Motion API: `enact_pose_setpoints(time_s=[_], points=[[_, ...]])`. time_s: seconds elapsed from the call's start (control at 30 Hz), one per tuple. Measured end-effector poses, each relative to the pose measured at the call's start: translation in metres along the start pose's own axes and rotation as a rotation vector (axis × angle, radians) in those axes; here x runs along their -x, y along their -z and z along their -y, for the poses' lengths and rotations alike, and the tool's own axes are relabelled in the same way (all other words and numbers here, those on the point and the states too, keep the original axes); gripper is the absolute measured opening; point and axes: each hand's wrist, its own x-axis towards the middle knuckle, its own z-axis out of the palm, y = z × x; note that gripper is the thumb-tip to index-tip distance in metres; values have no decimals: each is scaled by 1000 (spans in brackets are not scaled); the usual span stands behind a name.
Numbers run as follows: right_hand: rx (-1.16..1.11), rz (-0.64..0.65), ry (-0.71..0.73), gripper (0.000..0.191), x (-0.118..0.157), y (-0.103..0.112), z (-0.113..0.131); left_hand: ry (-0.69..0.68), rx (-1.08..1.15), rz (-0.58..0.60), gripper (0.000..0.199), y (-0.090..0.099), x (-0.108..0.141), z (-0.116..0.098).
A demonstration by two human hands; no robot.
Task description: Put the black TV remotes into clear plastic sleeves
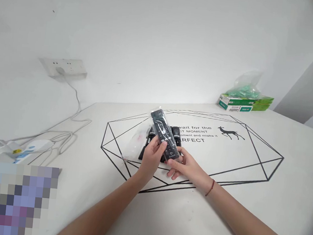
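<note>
A black remote control (pixel 163 130) in a clear plastic sleeve is held tilted above the table. My left hand (pixel 153 155) grips its left side, thumb on the lower buttons. At the lower right end, my right hand (pixel 183 166) pinches the remote's bottom corner between thumb and fingers. Beneath it on the table lie several more black remotes (pixel 176 134), partly hidden by the held one and my hands. To the left of them an empty-looking clear plastic bag (pixel 135 145) lies flat.
The white table (pixel 235 214) carries a printed black line pattern, lettering and a deer. Green and white boxes (pixel 237 103) stand at the back right with a plastic bag (pixel 246 87) on top. Cables (pixel 70 124) run from a wall socket (pixel 65 67) down the left side.
</note>
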Motion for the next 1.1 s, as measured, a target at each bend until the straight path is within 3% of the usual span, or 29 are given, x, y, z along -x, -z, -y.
enact_pose_setpoints(time_s=[0.13,0.3,0.5,0.6,0.77,0.87,0.97,1.03,1.1], points=[[-87,83,-107,52,4,-5,1,-29,-41,-24,35,6,-1,-7],[-44,170,-86,41,3,-5,1,-26,4,-37,37,13,-3,-18],[19,224,-91,33,1,0,-2,-40,168,-188,40,23,-15,-28],[93,219,-79,36,1,4,-2,-54,337,-344,33,42,-24,-36],[182,101,-3,39,-2,16,4,-104,458,-641,14,101,-44,-42],[195,-20,14,42,-5,25,6,56,309,-689,10,125,-51,-32],[143,-103,4,43,-8,33,3,246,-22,-565,23,129,-52,-16],[90,-135,-5,41,-10,37,0,263,-297,-462,39,126,-52,-4],[55,-143,-6,40,-11,39,-3,186,-621,-386,45,124,-52,5]])
